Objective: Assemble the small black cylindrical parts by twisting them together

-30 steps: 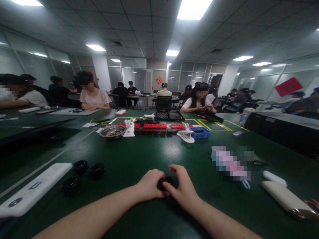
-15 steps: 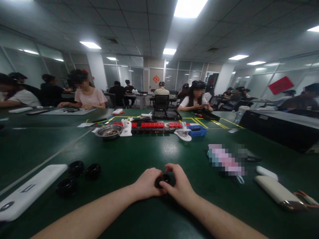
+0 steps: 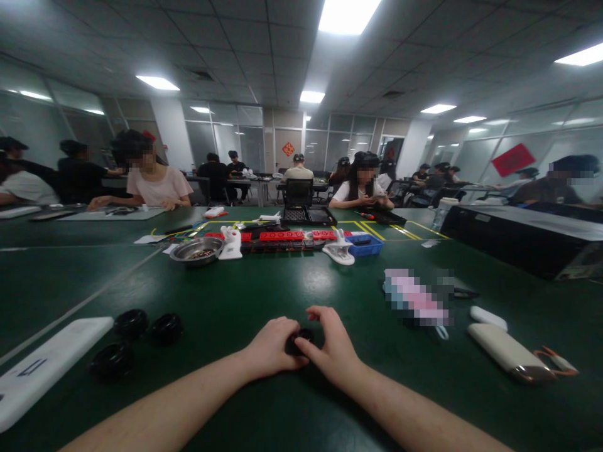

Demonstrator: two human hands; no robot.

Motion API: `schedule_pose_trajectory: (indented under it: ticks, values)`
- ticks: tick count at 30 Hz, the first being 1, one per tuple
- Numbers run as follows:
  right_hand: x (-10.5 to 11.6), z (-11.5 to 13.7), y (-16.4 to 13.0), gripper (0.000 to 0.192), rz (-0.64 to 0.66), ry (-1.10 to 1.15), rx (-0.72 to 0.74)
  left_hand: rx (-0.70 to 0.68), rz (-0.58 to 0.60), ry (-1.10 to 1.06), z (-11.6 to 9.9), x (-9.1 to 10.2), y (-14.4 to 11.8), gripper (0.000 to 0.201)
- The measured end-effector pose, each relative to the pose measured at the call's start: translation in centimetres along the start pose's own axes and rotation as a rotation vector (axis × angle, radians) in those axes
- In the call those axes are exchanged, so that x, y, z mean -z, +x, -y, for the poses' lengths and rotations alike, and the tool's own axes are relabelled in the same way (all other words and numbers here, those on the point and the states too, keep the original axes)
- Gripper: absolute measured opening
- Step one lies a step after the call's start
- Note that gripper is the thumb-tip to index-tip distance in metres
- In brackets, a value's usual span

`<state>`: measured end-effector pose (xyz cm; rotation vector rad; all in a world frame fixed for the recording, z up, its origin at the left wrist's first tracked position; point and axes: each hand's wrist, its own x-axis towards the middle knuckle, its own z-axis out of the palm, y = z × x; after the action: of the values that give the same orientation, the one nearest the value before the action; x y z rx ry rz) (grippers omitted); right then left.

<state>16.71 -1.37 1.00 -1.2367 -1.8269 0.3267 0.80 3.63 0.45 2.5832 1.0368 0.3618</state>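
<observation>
Between both curled hands (image 3: 272, 347) was held one glossy black ring (image 3: 293, 343), its facing mostly hidden; leftward lay three similar black rings (image 3: 132, 327).

We see black rings (image 3: 112, 363), a green surface (image 3: 264, 285) (yellow-striped farther back), a blue tray (image 3: 366, 250) and red strips (image 3: 281, 236).

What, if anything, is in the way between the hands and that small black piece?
Nothing visible. The left hand holds the black piece, and the thumb of the right hand appears to touch it. The three black rings lie off to the left, not between.
</observation>
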Motion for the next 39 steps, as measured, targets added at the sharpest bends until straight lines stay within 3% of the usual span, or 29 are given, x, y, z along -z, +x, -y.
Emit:
schedule_pose_trajectory:
  ticks: [5,8,11,14,18,22,30,34,39]
  values:
    - [-0.02,-0.09,0.05,0.039,0.088,0.048,0.029,-0.018,0.014,-0.012,-0.02,0.08,0.04,0.026]
    - [0.38,0.02,-0.01,0.050,0.132,0.093,0.099,-0.028,0.005,-0.016,0.04,0.08,0.04,0.029]
    - [0.50,0.02,-0.03,0.049,0.090,0.101,0.109,-0.019,-0.005,-0.010,0.06,0.04,0.01,0.028]
    - [0.18,-0.14,0.02,0.040,0.029,0.047,0.025,-0.012,-0.008,-0.007,0.01,0.03,-0.02,0.028]
    - [-0.02,-0.15,0.02,0.039,0.083,0.041,0.016,-0.022,-0.007,-0.016,-0.03,0.02,-0.06,0.026]
    - [0.48,0.18,-0.14,0.053,0.154,0.107,0.131,-0.026,-0.008,-0.025,0.04,0.00,-0.09,0.031]
    - [0.17,0.01,-0.11,0.040,0.031,0.029,0.052,-0.022,-0.018,-0.011,0.08,-0.04,0.02,0.026]
    - [-0.12,-0.21,0.01,0.037,0.067,0.038,0.038,-0.020,-0.018,-0.010,0.11,-0.15,0.06,0.025]
    - [0.47,0.01,-0.15,0.055,0.149,0.138,0.146,-0.016,-0.012,-0.033,0.05,0.00,0.00,0.030]
